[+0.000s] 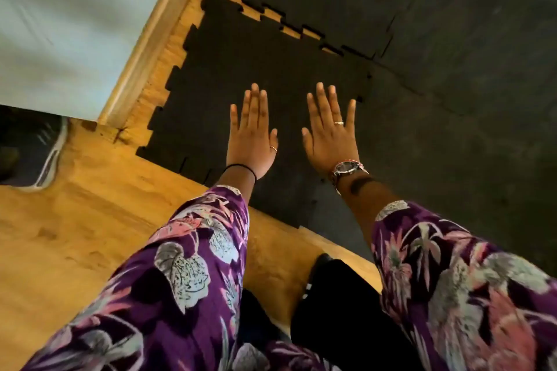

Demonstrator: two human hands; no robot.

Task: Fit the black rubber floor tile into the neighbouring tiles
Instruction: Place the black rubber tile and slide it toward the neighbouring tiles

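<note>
- Tile (241, 69): black rubber, toothed edges, flat on the wood floor (75, 220). Its right edge sits meshed, or close to it, with the laid tiles (452, 99). Its far edge is not home; a wedge of bare floor shows between its teeth and those of the tile beyond, widest at the left and closing to nothing toward the right corner. Left and near edges are free, teeth exposed over the floor.
- Left hand (251, 135): open flat, palm down on the tile, fingers straight and close together, thumb out to the right. Holds nothing. Ring on the thumb; thin black band at the wrist.
- Right hand (330, 132): open flat, palm down on the tile just inside its right edge, fingers spread a little. Holds nothing. Ring on one finger; watch (346, 169) and beaded band at the wrist.
- Hands lie side by side, near but apart.
- Sleeves (196, 265): purple, floral print, both arms.
- Baseboard (156, 30): wood, along a pale wall (60, 24), just left of the tile.
- Shoe (39, 153): dark with a pale sole, at the left edge of view, well apart from the tile.
</note>
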